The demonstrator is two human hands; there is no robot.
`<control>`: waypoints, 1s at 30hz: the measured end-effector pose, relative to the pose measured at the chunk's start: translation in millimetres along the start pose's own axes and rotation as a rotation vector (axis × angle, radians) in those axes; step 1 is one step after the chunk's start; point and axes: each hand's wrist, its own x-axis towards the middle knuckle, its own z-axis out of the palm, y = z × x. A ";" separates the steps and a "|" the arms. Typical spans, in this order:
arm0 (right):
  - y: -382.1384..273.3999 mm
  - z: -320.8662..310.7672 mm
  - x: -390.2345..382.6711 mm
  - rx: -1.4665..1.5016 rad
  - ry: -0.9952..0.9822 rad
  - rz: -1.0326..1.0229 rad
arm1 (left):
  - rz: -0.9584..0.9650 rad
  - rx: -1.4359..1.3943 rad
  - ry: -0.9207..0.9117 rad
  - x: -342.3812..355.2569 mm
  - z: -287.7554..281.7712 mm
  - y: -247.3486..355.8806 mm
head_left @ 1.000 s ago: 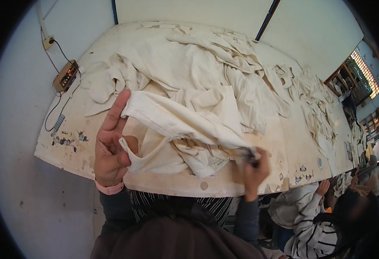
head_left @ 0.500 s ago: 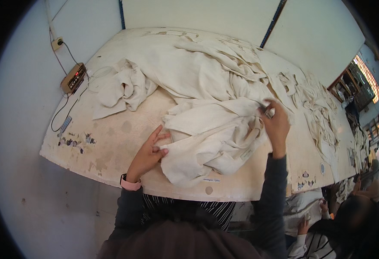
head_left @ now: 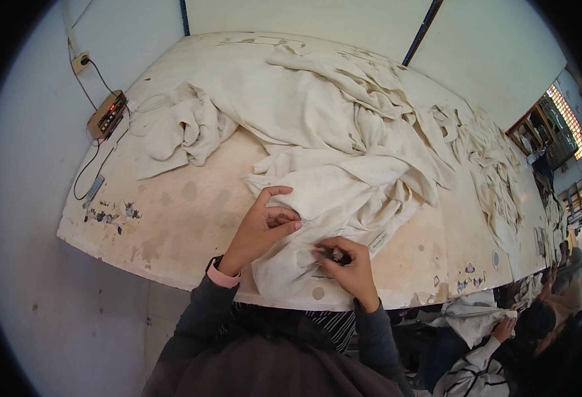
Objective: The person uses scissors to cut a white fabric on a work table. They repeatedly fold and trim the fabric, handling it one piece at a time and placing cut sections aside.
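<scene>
A rumpled cream cloth (head_left: 317, 192) lies on the table in front of me, with a small printed label at its right edge. My left hand (head_left: 262, 223) is on its left part, thumb and fingertips pinching a bit of the fabric. Close to the table's front edge, my right hand (head_left: 348, 263) is closed over the lower part of the cloth. In its curled fingers sits a small dark tool (head_left: 334, 255), which looks like thread snips; most of it is hidden by the fingers.
More cream cloth (head_left: 291, 109) spreads across the back of the table (head_left: 185, 205), with another heap (head_left: 496, 185) to the right. A small box with red digits (head_left: 107, 114) and its cables hang at the left wall. A remote control (head_left: 95, 188) lies at the left edge. People work at lower right.
My right hand has come down and left from the cloth's far right side to its near part, still holding the tool. My left hand has moved right and now pinches the fabric.
</scene>
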 end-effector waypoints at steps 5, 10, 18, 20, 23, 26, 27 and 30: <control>-29.3 14.7 4.1 0.067 0.318 -0.106 | -0.092 -0.283 0.016 -13.0 21.7 9.1; -37.4 22.8 2.5 -0.382 0.423 -0.504 | -0.055 -0.286 0.024 -24.1 27.5 12.9; -47.4 16.4 -18.2 -0.547 0.521 -0.553 | -0.102 -0.334 -0.138 -37.5 39.3 21.3; -46.9 12.2 -18.6 -0.680 0.518 -0.569 | -0.090 -0.300 -0.147 -37.6 45.8 20.0; -43.4 20.6 -16.3 -0.295 0.560 -0.453 | -0.105 -0.308 -0.134 -35.1 47.1 12.9; -60.3 13.9 -25.7 0.653 0.360 0.119 | -0.150 -0.432 -0.161 -38.1 44.4 18.2; -59.1 12.9 -26.9 0.655 0.330 0.089 | -0.163 -0.458 -0.153 -40.8 45.4 24.0; -56.9 6.0 -30.3 0.633 0.256 -0.012 | -0.184 -0.526 -0.168 -45.8 48.6 32.2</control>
